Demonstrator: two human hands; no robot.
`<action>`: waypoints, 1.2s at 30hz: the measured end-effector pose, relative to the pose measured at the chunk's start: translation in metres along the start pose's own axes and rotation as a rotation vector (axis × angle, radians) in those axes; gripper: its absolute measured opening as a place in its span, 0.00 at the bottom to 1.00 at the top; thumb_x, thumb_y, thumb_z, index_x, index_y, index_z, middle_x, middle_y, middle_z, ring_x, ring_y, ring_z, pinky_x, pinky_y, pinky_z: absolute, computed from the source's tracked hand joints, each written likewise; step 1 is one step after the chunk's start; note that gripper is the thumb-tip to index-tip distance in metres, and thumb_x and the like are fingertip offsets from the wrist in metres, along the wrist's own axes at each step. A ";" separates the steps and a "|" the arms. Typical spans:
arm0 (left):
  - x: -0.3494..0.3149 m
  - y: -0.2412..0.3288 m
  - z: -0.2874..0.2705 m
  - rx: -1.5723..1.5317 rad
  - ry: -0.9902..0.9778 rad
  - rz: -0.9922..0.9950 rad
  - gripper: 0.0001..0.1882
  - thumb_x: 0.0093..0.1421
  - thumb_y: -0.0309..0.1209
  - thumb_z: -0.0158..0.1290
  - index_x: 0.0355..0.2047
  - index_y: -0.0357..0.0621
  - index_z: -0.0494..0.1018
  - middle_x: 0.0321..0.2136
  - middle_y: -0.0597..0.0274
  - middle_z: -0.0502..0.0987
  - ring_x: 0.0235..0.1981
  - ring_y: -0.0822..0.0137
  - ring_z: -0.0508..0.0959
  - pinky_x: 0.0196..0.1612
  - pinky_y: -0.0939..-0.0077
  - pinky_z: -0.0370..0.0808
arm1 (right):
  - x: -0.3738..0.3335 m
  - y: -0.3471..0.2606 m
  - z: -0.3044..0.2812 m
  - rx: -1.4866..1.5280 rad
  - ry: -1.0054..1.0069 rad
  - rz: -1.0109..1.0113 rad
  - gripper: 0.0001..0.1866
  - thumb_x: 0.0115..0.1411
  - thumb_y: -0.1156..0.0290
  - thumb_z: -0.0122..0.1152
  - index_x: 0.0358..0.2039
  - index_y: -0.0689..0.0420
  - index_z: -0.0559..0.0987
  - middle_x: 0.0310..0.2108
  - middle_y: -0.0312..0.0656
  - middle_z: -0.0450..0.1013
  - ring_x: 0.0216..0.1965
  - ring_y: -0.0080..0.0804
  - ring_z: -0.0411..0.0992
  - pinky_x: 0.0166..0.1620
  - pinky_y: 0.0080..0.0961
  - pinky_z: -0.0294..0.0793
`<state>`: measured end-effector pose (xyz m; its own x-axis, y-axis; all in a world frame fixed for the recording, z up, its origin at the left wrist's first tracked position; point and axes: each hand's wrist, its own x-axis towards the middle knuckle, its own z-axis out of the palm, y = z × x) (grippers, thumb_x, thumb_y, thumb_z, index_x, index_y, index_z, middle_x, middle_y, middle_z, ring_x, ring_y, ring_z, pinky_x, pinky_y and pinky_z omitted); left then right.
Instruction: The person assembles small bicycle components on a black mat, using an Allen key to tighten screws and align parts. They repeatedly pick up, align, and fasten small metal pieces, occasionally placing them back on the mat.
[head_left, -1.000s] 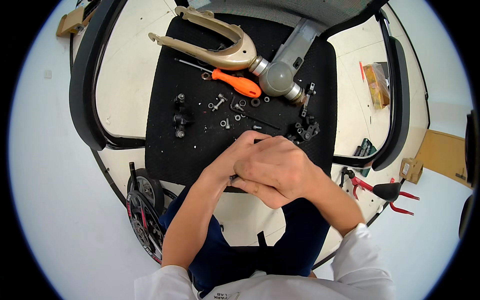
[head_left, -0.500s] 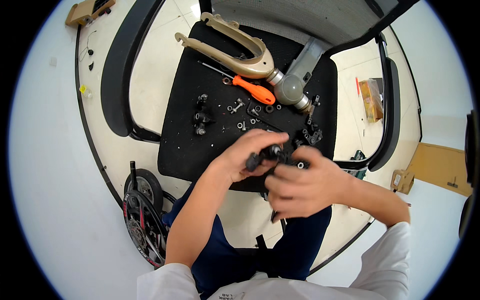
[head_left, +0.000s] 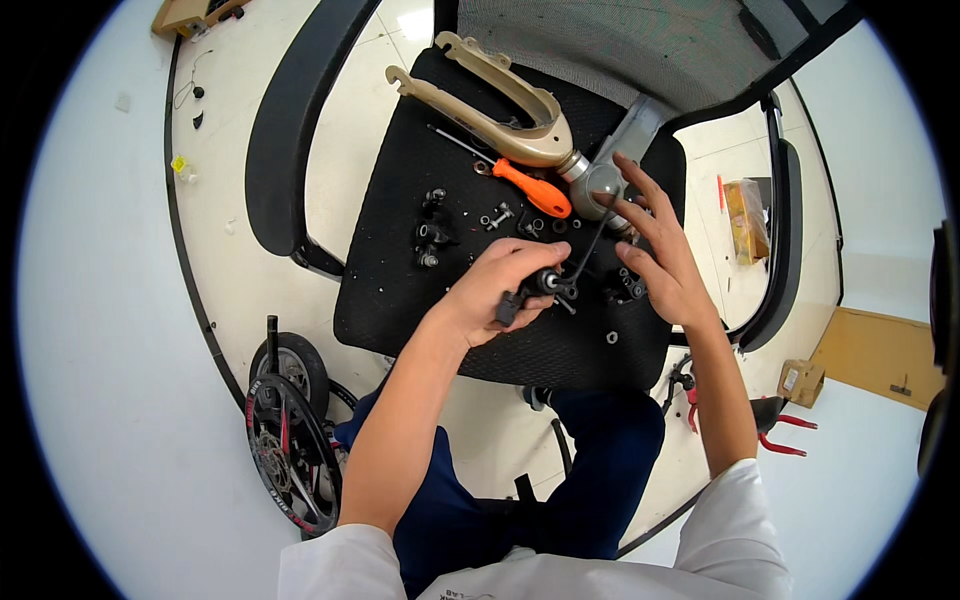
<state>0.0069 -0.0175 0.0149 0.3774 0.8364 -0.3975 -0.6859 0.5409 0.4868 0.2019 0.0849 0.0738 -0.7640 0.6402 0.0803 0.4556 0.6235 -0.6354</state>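
Note:
My left hand is wrapped round a black bike part with a shiny metal bolt, above the front of the chair seat. A thin dark rod, apparently a hex key, slants from that part toward my right fingers. My right hand is spread, its fingers apart; one fingertip lies close to the rod's upper end, and I cannot tell whether they touch. Below it sits a cluster of black parts, partly hidden. A loose nut lies near the seat's front right.
On the black chair seat lie a gold fork, an orange-handled screwdriver, black parts and several bolts and nuts. Armrests flank it. Wheels stand at left; red-handled pliers show at right.
My right hand has moved up and away from the black part and spread its fingers. The rod now slants from the part, and the nut shows on the seat. The view has shifted slightly.

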 end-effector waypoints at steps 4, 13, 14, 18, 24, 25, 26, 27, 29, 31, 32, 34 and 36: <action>0.011 -0.015 0.010 0.170 0.129 0.130 0.15 0.65 0.40 0.49 0.31 0.40 0.72 0.17 0.68 0.70 0.11 0.79 0.66 0.12 0.85 0.61 | 0.019 -0.038 0.017 0.101 -0.082 -0.081 0.25 0.53 0.65 0.49 0.52 0.56 0.77 0.65 0.56 0.55 0.65 0.55 0.54 0.67 0.43 0.49; 0.011 -0.007 -0.004 0.020 0.194 0.125 0.16 0.64 0.41 0.53 0.32 0.39 0.75 0.20 0.68 0.72 0.13 0.79 0.68 0.11 0.83 0.60 | -0.016 -0.043 0.016 -0.059 0.002 -0.169 0.15 0.54 0.63 0.57 0.38 0.54 0.84 0.64 0.54 0.60 0.66 0.54 0.54 0.66 0.45 0.47; 0.010 -0.004 0.000 0.001 0.221 0.159 0.15 0.64 0.41 0.52 0.29 0.41 0.73 0.17 0.68 0.70 0.11 0.79 0.66 0.10 0.83 0.59 | -0.016 -0.033 0.012 -0.036 0.011 -0.129 0.15 0.55 0.63 0.57 0.38 0.55 0.84 0.63 0.54 0.61 0.66 0.53 0.54 0.66 0.44 0.48; 0.011 -0.002 0.010 0.084 0.314 0.237 0.17 0.65 0.41 0.51 0.23 0.44 0.71 0.14 0.68 0.67 0.08 0.79 0.63 0.09 0.85 0.57 | -0.011 -0.016 0.022 -0.108 0.103 0.001 0.15 0.57 0.65 0.58 0.40 0.59 0.82 0.58 0.54 0.66 0.61 0.50 0.61 0.62 0.39 0.57; 0.020 -0.012 0.002 0.299 0.395 0.376 0.16 0.65 0.40 0.52 0.27 0.41 0.75 0.16 0.72 0.69 0.14 0.82 0.67 0.16 0.86 0.62 | -0.012 -0.039 0.035 0.154 0.129 0.036 0.17 0.53 0.69 0.64 0.42 0.62 0.81 0.38 0.46 0.66 0.39 0.39 0.68 0.44 0.29 0.68; 0.020 -0.013 0.001 0.291 0.411 0.364 0.16 0.65 0.40 0.52 0.27 0.41 0.75 0.16 0.72 0.69 0.15 0.83 0.67 0.16 0.87 0.62 | -0.015 -0.044 0.034 0.187 0.097 0.033 0.17 0.52 0.68 0.63 0.42 0.62 0.81 0.36 0.45 0.64 0.37 0.38 0.67 0.42 0.28 0.67; 0.020 -0.011 0.003 0.283 0.426 0.354 0.16 0.65 0.40 0.52 0.27 0.41 0.75 0.16 0.72 0.69 0.15 0.83 0.67 0.16 0.87 0.62 | -0.021 -0.042 0.036 0.271 0.070 0.016 0.18 0.53 0.65 0.61 0.42 0.62 0.81 0.32 0.42 0.61 0.33 0.35 0.64 0.39 0.26 0.65; 0.019 -0.009 0.004 0.276 0.440 0.344 0.16 0.65 0.40 0.52 0.27 0.41 0.75 0.17 0.72 0.70 0.15 0.83 0.67 0.17 0.87 0.62 | -0.025 -0.039 0.037 0.276 0.076 0.064 0.18 0.55 0.64 0.59 0.42 0.63 0.81 0.32 0.42 0.61 0.33 0.35 0.64 0.39 0.26 0.65; 0.015 -0.006 0.006 0.240 0.404 0.296 0.16 0.65 0.40 0.52 0.27 0.41 0.75 0.17 0.72 0.70 0.15 0.83 0.67 0.17 0.87 0.62 | -0.030 -0.033 0.038 0.283 0.087 0.162 0.19 0.57 0.62 0.55 0.41 0.64 0.81 0.31 0.43 0.61 0.32 0.34 0.64 0.38 0.26 0.65; 0.014 -0.004 0.008 0.232 0.376 0.289 0.16 0.65 0.40 0.53 0.27 0.41 0.75 0.17 0.72 0.70 0.17 0.83 0.67 0.19 0.86 0.63 | -0.032 -0.016 0.037 0.301 0.096 0.253 0.19 0.62 0.64 0.49 0.44 0.64 0.80 0.29 0.42 0.62 0.31 0.32 0.64 0.37 0.25 0.64; 0.014 -0.005 0.009 0.242 0.373 0.306 0.16 0.65 0.40 0.53 0.27 0.40 0.75 0.17 0.73 0.70 0.17 0.83 0.67 0.19 0.86 0.63 | -0.026 -0.017 0.037 0.292 0.144 0.242 0.19 0.63 0.65 0.49 0.45 0.63 0.79 0.29 0.42 0.63 0.31 0.31 0.64 0.36 0.25 0.64; 0.017 -0.011 0.005 0.331 0.380 0.361 0.17 0.65 0.40 0.53 0.27 0.37 0.75 0.17 0.70 0.71 0.18 0.82 0.68 0.21 0.84 0.65 | -0.018 -0.021 0.039 0.345 0.163 0.215 0.19 0.63 0.65 0.50 0.48 0.63 0.78 0.28 0.41 0.64 0.30 0.31 0.64 0.35 0.25 0.63; 0.024 -0.017 -0.001 0.486 0.389 0.442 0.20 0.64 0.39 0.52 0.26 0.31 0.75 0.17 0.66 0.73 0.19 0.79 0.69 0.22 0.80 0.67 | -0.014 -0.025 0.036 0.460 0.107 0.183 0.20 0.62 0.65 0.51 0.50 0.62 0.77 0.27 0.41 0.64 0.29 0.31 0.64 0.35 0.25 0.63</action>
<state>0.0271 -0.0063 -0.0035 -0.1768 0.9412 -0.2879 -0.3370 0.2170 0.9161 0.1843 0.0444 0.0607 -0.6286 0.7777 -0.0008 0.3110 0.2504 -0.9168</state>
